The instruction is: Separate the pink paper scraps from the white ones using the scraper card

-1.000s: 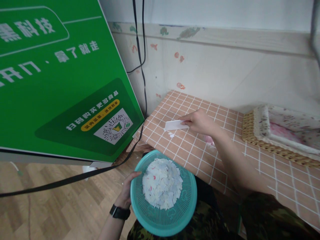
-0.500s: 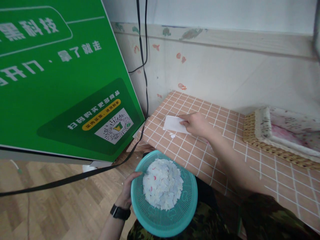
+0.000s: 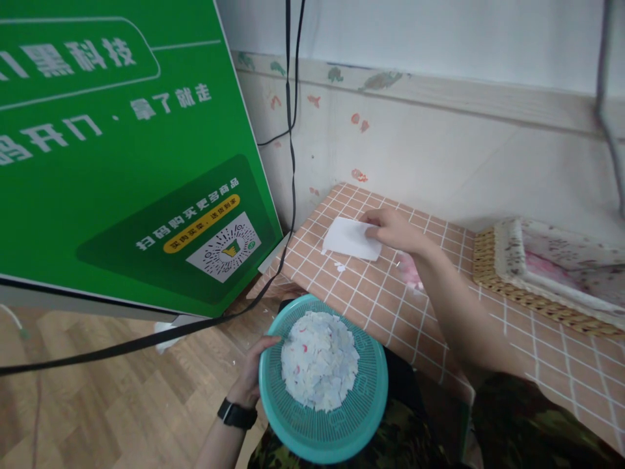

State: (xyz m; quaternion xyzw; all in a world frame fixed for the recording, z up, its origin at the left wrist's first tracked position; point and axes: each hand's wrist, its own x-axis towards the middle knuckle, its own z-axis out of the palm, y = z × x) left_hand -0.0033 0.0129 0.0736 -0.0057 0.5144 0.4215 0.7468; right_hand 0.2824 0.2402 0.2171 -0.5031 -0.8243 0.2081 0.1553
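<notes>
My left hand (image 3: 254, 370) grips the left rim of a round teal plastic basket (image 3: 319, 449), its thumb over the edge and the other fingers hidden below. A heap of small torn paper pieces (image 3: 319, 361), mostly white and pale blue with a few pink bits, fills the basket's middle. Over the table, my right hand (image 3: 388, 229) pinches the right edge of a white sheet of paper (image 3: 347, 238). A few white paper scraps (image 3: 340, 266) lie just in front of the sheet. Beside my right forearm is a pink and white item (image 3: 410, 272), partly covered by the arm.
A brown checked cloth covers the table (image 3: 439, 326). At its right stands a wicker basket (image 3: 488, 264) with a floral lining. A large green panel (image 3: 146, 150) rises on the left, and a black cable (image 3: 195, 330) crosses in front of it. The wall (image 3: 439, 143) is behind.
My right hand has shifted slightly right and up at the paper's edge, and more of the sheet shows. The pink and white item has come into sight. The left hand keeps its hold.
</notes>
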